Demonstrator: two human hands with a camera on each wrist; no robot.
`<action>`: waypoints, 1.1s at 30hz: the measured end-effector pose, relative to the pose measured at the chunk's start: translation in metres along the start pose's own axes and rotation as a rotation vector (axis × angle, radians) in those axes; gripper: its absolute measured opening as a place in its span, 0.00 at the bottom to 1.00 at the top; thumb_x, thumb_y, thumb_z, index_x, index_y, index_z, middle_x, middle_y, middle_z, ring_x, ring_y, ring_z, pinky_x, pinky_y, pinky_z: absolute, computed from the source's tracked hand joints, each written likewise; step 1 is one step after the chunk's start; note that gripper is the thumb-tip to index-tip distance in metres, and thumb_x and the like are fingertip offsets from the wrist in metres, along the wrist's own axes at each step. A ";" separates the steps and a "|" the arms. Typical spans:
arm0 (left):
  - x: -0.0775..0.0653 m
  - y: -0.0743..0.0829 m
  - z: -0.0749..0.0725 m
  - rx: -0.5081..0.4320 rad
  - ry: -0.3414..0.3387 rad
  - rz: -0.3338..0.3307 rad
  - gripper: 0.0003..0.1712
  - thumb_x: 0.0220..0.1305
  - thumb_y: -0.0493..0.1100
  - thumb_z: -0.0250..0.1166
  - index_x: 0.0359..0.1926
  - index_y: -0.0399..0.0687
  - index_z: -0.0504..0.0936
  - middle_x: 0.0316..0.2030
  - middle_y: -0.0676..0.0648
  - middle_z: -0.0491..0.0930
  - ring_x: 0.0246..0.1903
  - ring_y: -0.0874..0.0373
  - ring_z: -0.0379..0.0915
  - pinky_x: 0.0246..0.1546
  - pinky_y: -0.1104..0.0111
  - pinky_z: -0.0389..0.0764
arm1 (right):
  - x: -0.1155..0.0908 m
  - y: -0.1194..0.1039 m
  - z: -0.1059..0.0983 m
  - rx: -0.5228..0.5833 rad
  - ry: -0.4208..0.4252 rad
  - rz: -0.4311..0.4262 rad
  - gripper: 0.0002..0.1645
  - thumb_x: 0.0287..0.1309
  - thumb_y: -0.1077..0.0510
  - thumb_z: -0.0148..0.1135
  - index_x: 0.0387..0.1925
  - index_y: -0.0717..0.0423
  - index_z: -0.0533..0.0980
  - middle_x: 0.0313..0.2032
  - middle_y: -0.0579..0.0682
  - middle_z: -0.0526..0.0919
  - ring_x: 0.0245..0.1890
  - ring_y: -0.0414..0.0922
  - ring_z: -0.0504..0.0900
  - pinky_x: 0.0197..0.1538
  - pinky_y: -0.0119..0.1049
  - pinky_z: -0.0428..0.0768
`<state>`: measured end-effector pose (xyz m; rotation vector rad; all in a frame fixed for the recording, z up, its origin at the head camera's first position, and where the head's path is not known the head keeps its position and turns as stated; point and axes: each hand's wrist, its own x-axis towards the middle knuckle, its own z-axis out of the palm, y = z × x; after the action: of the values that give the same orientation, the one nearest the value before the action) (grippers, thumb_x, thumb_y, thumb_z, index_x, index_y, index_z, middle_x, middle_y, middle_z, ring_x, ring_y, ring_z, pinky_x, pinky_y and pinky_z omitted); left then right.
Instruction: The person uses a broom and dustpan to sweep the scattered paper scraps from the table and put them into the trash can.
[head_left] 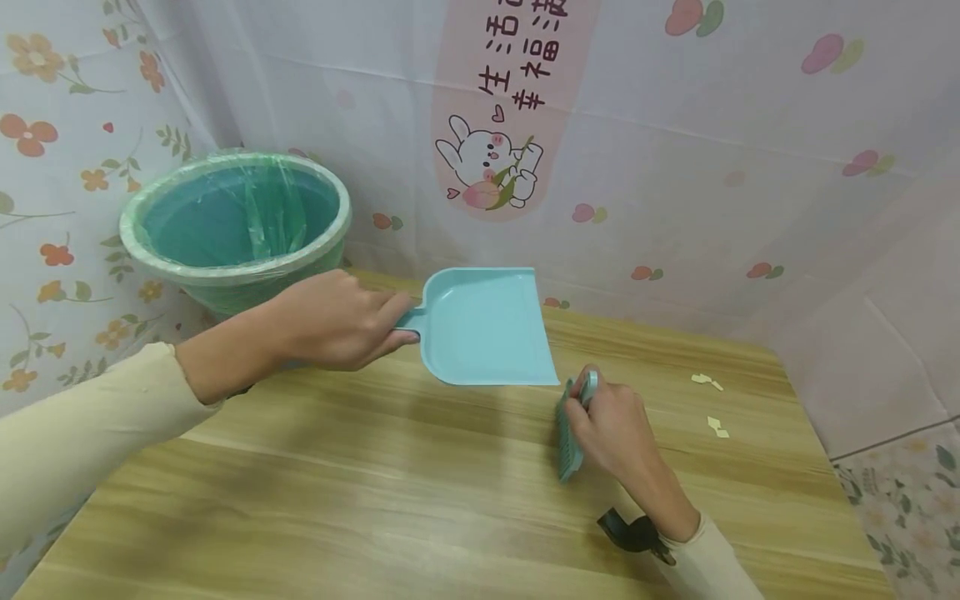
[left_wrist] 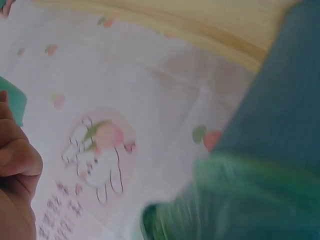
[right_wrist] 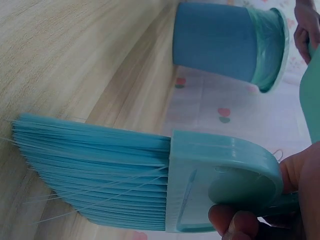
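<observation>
My left hand [head_left: 333,321] grips the short handle of a light blue dustpan [head_left: 486,329], held above the table with its wide edge toward the right. The pan's tray shows nothing in it. My right hand [head_left: 617,427] holds a small blue-green hand brush [head_left: 567,446] by its handle, to the right of and below the pan's lip. In the right wrist view the long blue bristles [right_wrist: 95,170] point down at the wood, fingertips curled at the brush's plastic head. Two pale yellow clusters of scraps [head_left: 717,427] lie on the table, right of my right hand.
A blue bin [right_wrist: 215,42] lined with a green plastic bag stands at the back left, behind my left forearm. Its white rim [head_left: 341,208] holds the bag. The wood-grain table [head_left: 337,517] meets printed cloth [head_left: 675,208] along its back edge.
</observation>
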<state>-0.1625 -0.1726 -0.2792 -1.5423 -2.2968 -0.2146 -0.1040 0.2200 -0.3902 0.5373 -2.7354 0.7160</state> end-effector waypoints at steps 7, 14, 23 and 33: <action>0.015 0.010 0.023 -0.060 -0.067 0.014 0.17 0.78 0.48 0.69 0.40 0.42 0.72 0.24 0.55 0.62 0.18 0.60 0.57 0.19 0.68 0.62 | 0.001 0.000 -0.001 -0.045 -0.008 0.010 0.04 0.68 0.66 0.58 0.35 0.59 0.76 0.16 0.40 0.66 0.17 0.37 0.61 0.22 0.34 0.62; 0.023 0.015 0.042 -0.129 -0.151 -0.021 0.16 0.80 0.48 0.67 0.43 0.42 0.72 0.25 0.54 0.66 0.19 0.59 0.61 0.22 0.69 0.67 | 0.000 0.000 -0.002 -0.045 0.005 0.018 0.05 0.69 0.66 0.58 0.34 0.60 0.76 0.17 0.43 0.72 0.17 0.39 0.66 0.21 0.35 0.66; 0.021 0.020 0.080 -0.080 -0.196 0.011 0.16 0.81 0.50 0.65 0.43 0.43 0.71 0.24 0.54 0.65 0.19 0.59 0.62 0.21 0.69 0.65 | -0.002 0.002 -0.002 -0.015 0.029 0.017 0.06 0.62 0.66 0.54 0.30 0.54 0.71 0.16 0.38 0.62 0.15 0.35 0.58 0.20 0.34 0.61; 0.016 0.024 0.127 -0.113 -0.295 0.009 0.15 0.84 0.50 0.61 0.43 0.43 0.72 0.25 0.55 0.64 0.20 0.60 0.63 0.22 0.70 0.67 | -0.004 0.003 -0.003 0.007 0.038 0.036 0.05 0.62 0.66 0.55 0.31 0.54 0.73 0.15 0.36 0.59 0.16 0.33 0.56 0.19 0.33 0.60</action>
<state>-0.1726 -0.1082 -0.3917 -1.7408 -2.5398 -0.1232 -0.1019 0.2251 -0.3905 0.4720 -2.7150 0.7369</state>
